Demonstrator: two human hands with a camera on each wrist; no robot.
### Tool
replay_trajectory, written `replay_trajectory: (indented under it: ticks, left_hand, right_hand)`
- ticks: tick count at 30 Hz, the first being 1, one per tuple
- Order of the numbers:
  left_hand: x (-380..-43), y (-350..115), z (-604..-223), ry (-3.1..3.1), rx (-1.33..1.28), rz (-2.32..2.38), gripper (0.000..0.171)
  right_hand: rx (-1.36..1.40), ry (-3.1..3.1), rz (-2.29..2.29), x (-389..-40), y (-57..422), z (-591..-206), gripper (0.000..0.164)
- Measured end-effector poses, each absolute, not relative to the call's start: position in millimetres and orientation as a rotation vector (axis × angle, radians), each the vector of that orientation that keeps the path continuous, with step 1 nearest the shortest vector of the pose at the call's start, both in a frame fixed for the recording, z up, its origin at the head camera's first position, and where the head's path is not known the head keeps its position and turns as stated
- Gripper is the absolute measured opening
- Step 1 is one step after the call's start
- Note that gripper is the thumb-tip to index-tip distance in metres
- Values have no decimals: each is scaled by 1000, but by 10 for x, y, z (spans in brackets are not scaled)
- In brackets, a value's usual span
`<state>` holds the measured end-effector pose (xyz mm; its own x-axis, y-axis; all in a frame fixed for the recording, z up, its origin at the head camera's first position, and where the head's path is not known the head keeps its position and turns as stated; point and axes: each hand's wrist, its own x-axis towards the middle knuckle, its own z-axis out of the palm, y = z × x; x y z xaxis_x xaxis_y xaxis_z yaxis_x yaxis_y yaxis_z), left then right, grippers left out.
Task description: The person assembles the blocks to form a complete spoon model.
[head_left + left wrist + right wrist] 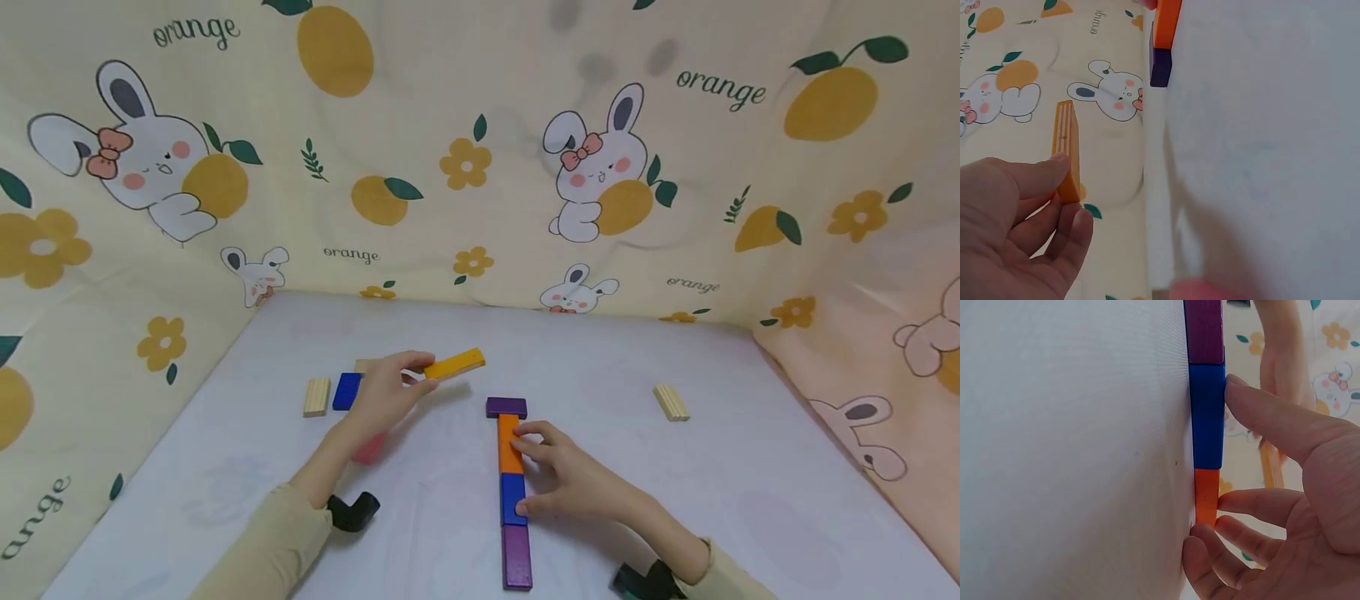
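Observation:
My left hand (pixel 390 392) pinches a yellow grooved block (pixel 455 364) between thumb and fingers, raised off the table. Right of it, a line of blocks runs toward me: a crosswise dark purple block (pixel 506 407) at the far end, then an orange block (pixel 510 446), a blue block (pixel 513 492) and a purple block (pixel 517 557). My right hand (pixel 573 477) lies along the right side of this line. In the right wrist view its thumb is at the blue block (pixel 1208 419), and its fingertips are at the orange block (pixel 1206 494).
Near my left forearm are a blue block (pixel 346 392), a natural wood block (pixel 317 397) and a pink block (pixel 370 450), partly covered by the arm. Another wood block (pixel 671 402) lies to the right. A printed cloth (pixel 420 242) rises behind the white table (pixel 600 358).

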<state>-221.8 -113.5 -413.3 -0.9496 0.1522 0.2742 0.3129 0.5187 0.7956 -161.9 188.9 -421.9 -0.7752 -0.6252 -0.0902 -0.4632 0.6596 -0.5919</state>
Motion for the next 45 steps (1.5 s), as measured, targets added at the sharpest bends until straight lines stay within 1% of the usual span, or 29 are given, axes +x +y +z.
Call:
replay_trajectory:
  ticks: [6,12,23,33,45]
  left_hand:
    - [-2507,-874,-4209,-2659,-469,-1423,33]
    - [-2640,-696,-4266,-2663,-537,-1458,32]
    - [-2692,-606,-4435,-2708,-416,-1587,32]
    - [-2720,-585,-4473,-2743,-531,-1491,27]
    - [-2735,-546,-4494,-2736,-552,-1543,23]
  right_hand:
    - [-871,2592,-805,-1627,1877,-4208,82]
    - [-888,2582,-805,-1624,1846,-4191,82]
    - [-881,2584,-792,-1618,1815,-4191,83]
    - [-865,2589,-789,-1630,1835,-4189,82]
    - [-864,2584,-804,-1620,1883,-4202,83]
